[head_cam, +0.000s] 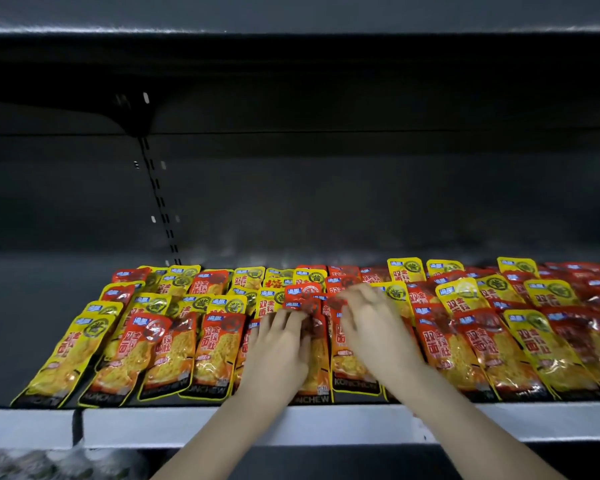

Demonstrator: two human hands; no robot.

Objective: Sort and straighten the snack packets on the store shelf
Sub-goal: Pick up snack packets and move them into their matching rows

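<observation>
At mid-frame on the shelf [222, 424], the left hand [278, 344] pressed near-straight fingers on a red packet [303, 301] while the right hand [371, 323] curled its grip over it; a careless lift risked dragging the overlapping yellow packets [269, 301] askew.
</observation>
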